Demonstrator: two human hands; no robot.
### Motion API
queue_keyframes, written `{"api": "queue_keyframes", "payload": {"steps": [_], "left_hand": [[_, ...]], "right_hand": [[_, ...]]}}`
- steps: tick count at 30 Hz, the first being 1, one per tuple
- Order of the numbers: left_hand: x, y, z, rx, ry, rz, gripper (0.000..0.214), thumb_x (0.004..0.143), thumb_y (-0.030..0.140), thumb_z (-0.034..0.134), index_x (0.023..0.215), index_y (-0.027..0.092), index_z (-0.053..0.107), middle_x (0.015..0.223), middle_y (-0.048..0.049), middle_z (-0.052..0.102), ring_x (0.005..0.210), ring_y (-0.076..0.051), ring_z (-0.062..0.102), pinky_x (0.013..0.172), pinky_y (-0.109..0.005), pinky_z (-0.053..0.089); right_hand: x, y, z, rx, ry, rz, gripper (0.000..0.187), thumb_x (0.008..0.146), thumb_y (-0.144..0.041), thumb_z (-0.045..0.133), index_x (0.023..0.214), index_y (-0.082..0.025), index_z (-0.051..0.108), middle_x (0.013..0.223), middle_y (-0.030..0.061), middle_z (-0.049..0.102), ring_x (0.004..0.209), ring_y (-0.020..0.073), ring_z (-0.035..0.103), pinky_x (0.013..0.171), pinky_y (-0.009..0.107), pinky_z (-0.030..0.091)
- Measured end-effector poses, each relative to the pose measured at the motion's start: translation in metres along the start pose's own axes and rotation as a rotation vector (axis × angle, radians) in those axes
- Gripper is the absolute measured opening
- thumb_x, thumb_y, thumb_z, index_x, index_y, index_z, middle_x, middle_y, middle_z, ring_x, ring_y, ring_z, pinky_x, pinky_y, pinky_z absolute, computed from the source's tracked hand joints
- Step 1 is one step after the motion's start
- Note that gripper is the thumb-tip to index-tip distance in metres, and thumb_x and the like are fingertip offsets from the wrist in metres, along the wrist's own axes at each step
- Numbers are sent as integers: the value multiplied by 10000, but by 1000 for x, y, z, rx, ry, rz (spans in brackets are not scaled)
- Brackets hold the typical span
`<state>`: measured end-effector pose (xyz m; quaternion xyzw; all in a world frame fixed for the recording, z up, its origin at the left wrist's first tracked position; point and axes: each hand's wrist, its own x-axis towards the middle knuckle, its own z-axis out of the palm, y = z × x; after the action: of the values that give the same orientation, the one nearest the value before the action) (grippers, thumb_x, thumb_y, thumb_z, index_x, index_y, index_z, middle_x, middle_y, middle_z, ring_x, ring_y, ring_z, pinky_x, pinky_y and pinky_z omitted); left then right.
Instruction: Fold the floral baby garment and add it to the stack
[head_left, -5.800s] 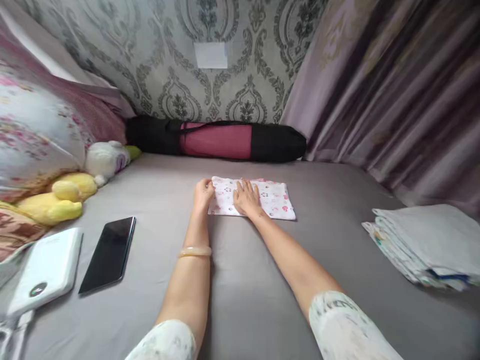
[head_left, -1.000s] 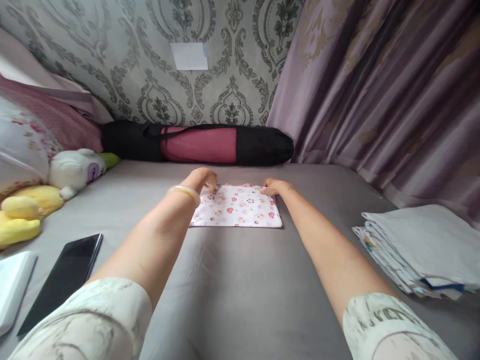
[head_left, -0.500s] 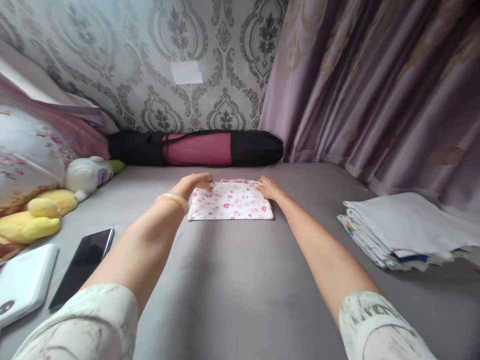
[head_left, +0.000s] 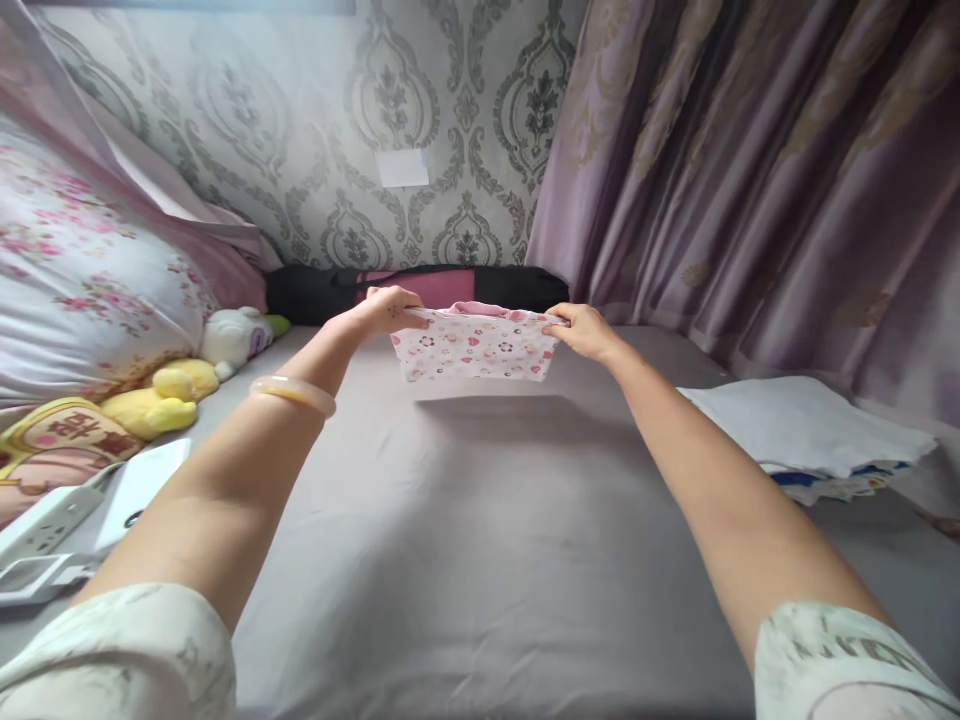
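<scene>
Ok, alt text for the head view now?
Both hands, left hand and right hand, hold a folded heart-print cloth by its top corners above a grey bed sheet. A stack of folded cloths lies at right.

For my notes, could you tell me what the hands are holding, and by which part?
Both hold the folded patterned cloth: left hand and right hand pinch its top corners.

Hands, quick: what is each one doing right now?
Left hand: closed, pinching the left top corner of the folded patterned cloth.
Right hand: closed, pinching the cloth's right top corner, lifted off the bed.
</scene>
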<state>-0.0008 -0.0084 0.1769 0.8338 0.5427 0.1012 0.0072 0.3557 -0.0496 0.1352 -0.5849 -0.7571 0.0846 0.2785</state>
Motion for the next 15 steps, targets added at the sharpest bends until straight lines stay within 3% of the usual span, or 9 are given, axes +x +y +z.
{"api": "queue_keyframes", "payload": {"steps": [4, 8, 12, 15], "left_hand": [[-46, 1, 21, 17, 114, 171, 305, 845, 376, 507, 1039, 211, 675, 1022, -33, 714, 999, -220, 584, 1050, -433, 204], [-112, 8, 68, 5, 57, 232, 281, 890, 315, 425, 996, 250, 676, 1000, -47, 719, 967, -215, 585, 1033, -426, 238], [-165, 18, 109, -19, 1, 282, 348, 835, 151, 400, 1038, 273, 654, 1072, -41, 693, 1018, -204, 581, 1036, -407, 271], [-186, 18, 126, -27, -1, 293, 450, 805, 94, 380, 1145, 274, 613, 1215, -57, 646, 1117, -208, 566, 1033, -408, 307]], "right_hand": [[-44, -7, 5, -92, 8, -148, 274, 887, -265, 520, 1115, -183, 649, 1087, 87, 677, 1034, 240, 576, 889, 326, 420], [-110, -1, 30, -169, -107, -366, 283, 920, -154, 420, 1098, -196, 637, 1107, 92, 668, 1027, 218, 583, 920, 334, 421], [-164, 5, 55, -245, -149, -423, 328, 924, -100, 382, 1093, -213, 639, 1143, 92, 665, 1070, 215, 583, 929, 347, 429], [-184, 5, 63, -278, -191, -421, 349, 927, -96, 382, 1126, -228, 637, 1155, 92, 660, 1072, 215, 586, 922, 354, 444]]}}
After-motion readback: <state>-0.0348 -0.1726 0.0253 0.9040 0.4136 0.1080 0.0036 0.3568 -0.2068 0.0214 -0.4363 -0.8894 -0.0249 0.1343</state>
